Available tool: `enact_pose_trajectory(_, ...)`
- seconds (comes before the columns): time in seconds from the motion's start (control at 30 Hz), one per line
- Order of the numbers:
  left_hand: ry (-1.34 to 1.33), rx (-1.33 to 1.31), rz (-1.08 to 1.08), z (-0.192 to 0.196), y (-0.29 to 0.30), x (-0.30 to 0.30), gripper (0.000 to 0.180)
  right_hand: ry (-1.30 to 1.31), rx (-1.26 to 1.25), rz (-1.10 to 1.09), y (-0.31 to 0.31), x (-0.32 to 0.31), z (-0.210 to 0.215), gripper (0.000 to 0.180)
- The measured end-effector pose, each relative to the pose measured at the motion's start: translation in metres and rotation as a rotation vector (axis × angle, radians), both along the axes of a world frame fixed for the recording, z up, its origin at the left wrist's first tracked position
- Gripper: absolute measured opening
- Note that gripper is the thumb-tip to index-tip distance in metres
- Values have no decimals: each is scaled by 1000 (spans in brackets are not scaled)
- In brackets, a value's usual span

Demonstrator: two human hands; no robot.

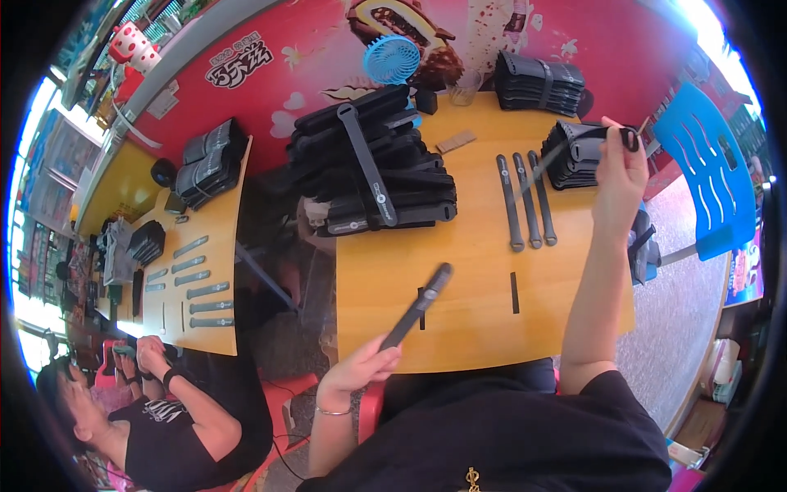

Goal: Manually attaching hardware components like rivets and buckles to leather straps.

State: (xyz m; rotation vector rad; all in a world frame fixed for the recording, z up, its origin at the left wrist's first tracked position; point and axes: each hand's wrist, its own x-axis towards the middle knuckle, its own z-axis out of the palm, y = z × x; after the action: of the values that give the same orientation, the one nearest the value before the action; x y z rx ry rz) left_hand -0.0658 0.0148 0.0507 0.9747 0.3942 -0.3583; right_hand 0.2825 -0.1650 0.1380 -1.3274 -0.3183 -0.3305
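In my left hand (361,369), low at the front of the table, the fingers close on one end of a dark grey strap (416,305) that points up and away to the right. My raised right hand (621,168) pinches the looped end of another dark strap (630,139). This one's blurred length seems to trail down to the left. Behind it sits a banded bundle of folded black straps (572,174). Three straps (525,201) lie side by side to the left of that bundle. A large pile of black straps (316,146) is stacked at the back left, one strap across its top.
Two short black strips (515,293) mark the wooden tabletop (467,344). At the back are a blue fan (392,60), a clear cup (465,88) and another strap bundle (539,84). A blue chair (705,156) stands right. A co-worker (180,426) sits left at another table (221,279).
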Motion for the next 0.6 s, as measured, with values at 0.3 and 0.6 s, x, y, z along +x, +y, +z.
enact_pose_trajectory(0.3, -303, -113, 377, -1, -11, 9, 28, -454, -727, 114, 30, -24, -76, 16)
enact_pose_trajectory(0.6, -375, -262, 507, -8, -13, 20, 36, -453, -1241, 386, 5, -59, -127, 37)
